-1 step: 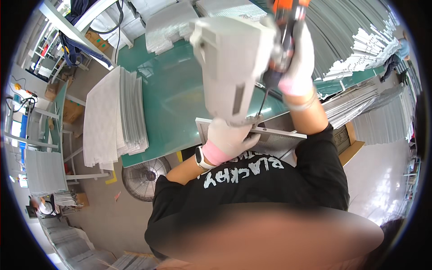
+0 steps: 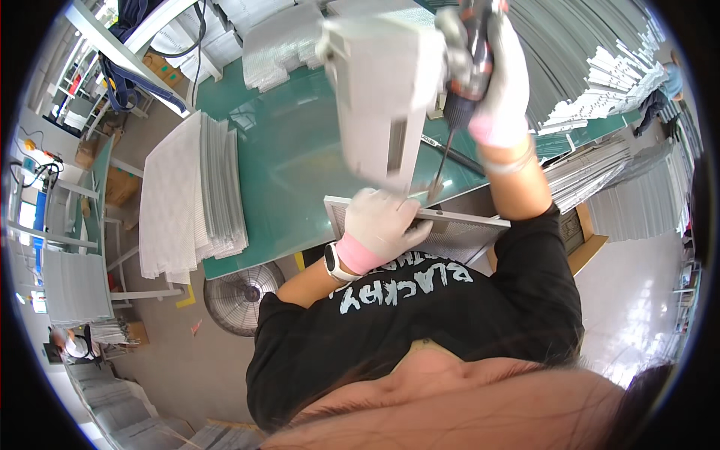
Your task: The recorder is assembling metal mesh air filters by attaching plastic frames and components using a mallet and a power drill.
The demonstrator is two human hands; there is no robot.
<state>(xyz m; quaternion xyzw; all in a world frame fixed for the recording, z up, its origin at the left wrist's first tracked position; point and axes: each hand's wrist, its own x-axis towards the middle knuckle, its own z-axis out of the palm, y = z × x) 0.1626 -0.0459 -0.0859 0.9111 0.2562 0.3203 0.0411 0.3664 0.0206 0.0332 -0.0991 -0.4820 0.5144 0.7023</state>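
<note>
My left hand [image 2: 379, 225], in a white glove with a pink cuff, grips the top edge of a thin mesh panel with a white frame [image 2: 469, 219]. The panel stands on edge between my body and the green table. In my gloved right hand [image 2: 506, 97] is a dark power screwdriver [image 2: 474, 56], pointing downward. Its long bit [image 2: 444, 165] reaches toward the panel's edge beside my left fingers; whether the blurred tip touches is unclear. A blurred white box-like part with a slot [image 2: 382, 97] hangs above my left hand and covers part of the table.
The green table [image 2: 285, 180] carries a stack of white mesh sheets [image 2: 191, 195] at its left and more sheets [image 2: 281, 45] behind. Long grey strips [image 2: 592, 60] are piled at the far right. A round floor fan [image 2: 244, 298] stands below the table's near left edge.
My right hand and the screwdriver have risen slightly, and more of the bit shows. The white slotted part has shifted a little upward and left. My left hand keeps its place on the panel.
</note>
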